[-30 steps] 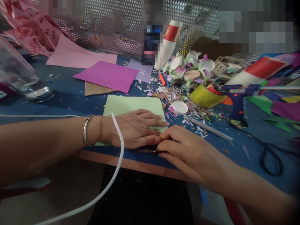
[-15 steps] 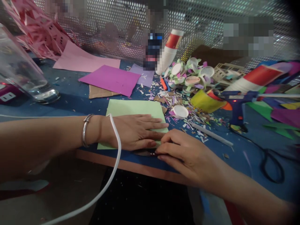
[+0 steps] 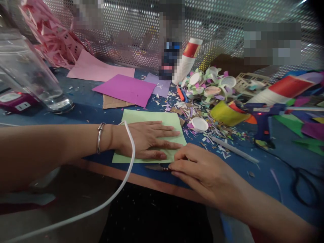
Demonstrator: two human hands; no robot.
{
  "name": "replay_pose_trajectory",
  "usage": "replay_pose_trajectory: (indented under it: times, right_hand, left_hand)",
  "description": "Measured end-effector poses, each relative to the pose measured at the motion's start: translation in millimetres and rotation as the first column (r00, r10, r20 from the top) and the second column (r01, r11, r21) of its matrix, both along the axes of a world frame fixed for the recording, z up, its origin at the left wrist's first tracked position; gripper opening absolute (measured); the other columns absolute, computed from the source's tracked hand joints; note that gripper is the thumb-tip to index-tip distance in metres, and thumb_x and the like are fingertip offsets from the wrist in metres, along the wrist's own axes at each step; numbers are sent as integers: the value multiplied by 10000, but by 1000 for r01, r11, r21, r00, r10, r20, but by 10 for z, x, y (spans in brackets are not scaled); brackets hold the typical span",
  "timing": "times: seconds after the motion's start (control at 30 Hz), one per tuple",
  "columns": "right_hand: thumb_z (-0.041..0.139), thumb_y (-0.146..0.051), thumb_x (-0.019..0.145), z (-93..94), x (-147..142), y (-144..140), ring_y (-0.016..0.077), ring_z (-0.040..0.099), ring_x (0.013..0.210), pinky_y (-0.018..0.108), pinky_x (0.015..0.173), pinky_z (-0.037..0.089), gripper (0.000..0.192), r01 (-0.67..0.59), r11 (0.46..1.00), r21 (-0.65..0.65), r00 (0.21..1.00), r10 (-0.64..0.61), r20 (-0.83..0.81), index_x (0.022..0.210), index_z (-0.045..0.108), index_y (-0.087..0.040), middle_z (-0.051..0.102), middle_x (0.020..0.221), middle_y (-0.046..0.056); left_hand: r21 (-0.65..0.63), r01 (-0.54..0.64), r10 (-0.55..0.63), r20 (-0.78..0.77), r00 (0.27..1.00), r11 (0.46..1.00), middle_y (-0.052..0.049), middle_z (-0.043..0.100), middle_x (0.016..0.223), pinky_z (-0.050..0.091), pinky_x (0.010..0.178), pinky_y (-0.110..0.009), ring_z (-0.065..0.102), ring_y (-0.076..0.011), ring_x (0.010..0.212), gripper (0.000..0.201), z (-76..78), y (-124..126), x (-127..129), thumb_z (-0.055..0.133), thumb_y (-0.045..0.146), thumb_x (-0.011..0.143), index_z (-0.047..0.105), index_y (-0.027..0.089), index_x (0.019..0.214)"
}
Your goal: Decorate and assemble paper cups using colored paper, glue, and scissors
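Note:
My left hand (image 3: 149,138) lies flat on a light green sheet of paper (image 3: 152,116), fingers spread. A silver bangle circles that wrist, and a white cable (image 3: 129,168) hangs across the hand's near side. Closed around the handle of a small knife (image 3: 155,167) is my right hand (image 3: 199,165). The knife's dark pointed blade faces left, just below the sheet's near edge. My right index finger meets the sheet's lower right corner, close to my left fingertips.
Behind lie purple paper (image 3: 126,89), pink paper (image 3: 101,69) and cardboard (image 3: 117,102). A glass (image 3: 59,101) stands left. To the right are paper scraps, a white lid (image 3: 199,125), a yellow tape roll (image 3: 227,114), a glue gun (image 3: 264,121) and stacked paper cups (image 3: 280,89).
The whole view has shifted, so everything sits slightly further right. My left fingers are spread a little wider. More of the knife's blade shows below the sheet, in my right hand as before.

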State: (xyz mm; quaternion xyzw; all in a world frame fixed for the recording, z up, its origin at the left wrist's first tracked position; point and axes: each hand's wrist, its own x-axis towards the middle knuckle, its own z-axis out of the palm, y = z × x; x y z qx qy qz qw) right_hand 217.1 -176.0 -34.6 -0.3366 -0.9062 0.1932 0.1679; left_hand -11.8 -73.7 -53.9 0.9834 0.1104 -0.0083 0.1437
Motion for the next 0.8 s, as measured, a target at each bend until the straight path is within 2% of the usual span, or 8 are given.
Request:
replay_pose_trajectory:
  times: [0.3,0.63,0.8]
  right_hand:
    - [521,-122,1000,9,-111,26,183,568,885,316,765,472,214,-34,999,-39,999,33,-24,955,730,-127,641,940,87]
    - [508,-62,972,7,-252,30,181,540,849,337,753,441,242,-71,997,-25,997,71,-3,862,718,-110,636,916,79]
    - [515,-48,957,6,-345,72,184,542,827,338,736,434,234,-89,996,10,996,89,-7,892,735,-96,642,901,84]
  left_hand:
    - [7,-4,4,3,1000,1000,-43,212,1699,83,1290,-439,134,-220,1582,572,15,-6,-3,281,527,1059,414,265,1550]
    - [6,-4,4,12,1000,1000,-13,206,1700,65,1295,-397,130,-198,1582,585,1,4,-15,295,505,1052,359,255,1577]
    - [8,0,0,38,999,1000,-22,221,1697,84,1294,-420,166,-226,1577,588,-22,17,-9,342,494,1037,377,246,1568]
